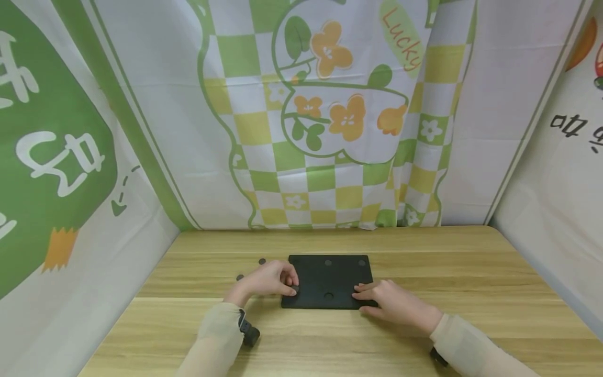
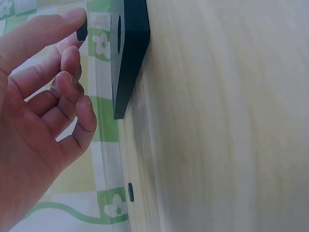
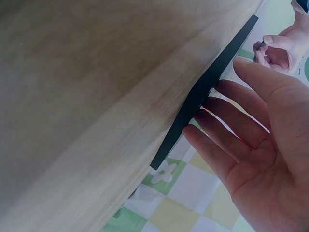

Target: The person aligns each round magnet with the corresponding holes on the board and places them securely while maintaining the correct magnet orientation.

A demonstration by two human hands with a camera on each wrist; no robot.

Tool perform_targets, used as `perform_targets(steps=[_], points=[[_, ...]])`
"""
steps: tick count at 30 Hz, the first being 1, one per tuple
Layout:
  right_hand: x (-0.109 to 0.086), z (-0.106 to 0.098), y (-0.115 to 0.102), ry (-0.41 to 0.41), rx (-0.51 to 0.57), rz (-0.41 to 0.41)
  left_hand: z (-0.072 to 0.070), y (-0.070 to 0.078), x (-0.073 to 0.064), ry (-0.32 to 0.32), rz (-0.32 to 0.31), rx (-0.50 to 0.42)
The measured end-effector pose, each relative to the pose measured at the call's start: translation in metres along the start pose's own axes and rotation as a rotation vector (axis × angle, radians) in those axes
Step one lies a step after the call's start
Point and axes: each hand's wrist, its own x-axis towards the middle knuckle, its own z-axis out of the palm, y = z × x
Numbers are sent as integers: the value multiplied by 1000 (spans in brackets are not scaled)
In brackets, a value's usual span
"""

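A flat black board (image 1: 311,272) with round spots, at least one a recess, lies on the wooden table. My left hand (image 1: 270,280) is over the board's left side and pinches a small black disc (image 2: 82,32) between thumb and index finger. In the left wrist view the disc is held just off the board's face, beside a round hole (image 2: 119,34). My right hand (image 1: 388,301) rests its extended fingertips on the board's right edge. In the right wrist view those fingers (image 3: 217,145) touch the board along its side.
Two more small dark discs lie on the table left of the board, one farther back (image 1: 261,261) and one near the left wrist (image 1: 240,277). A patterned cloth (image 1: 320,188) hangs behind the table (image 1: 424,251), with printed cloth on both sides.
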Motion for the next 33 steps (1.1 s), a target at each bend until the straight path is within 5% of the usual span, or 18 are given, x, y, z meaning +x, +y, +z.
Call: perform_targets(steps=[33], points=[[1, 2, 1, 31, -17, -21, 21, 20, 35, -43, 54, 46]])
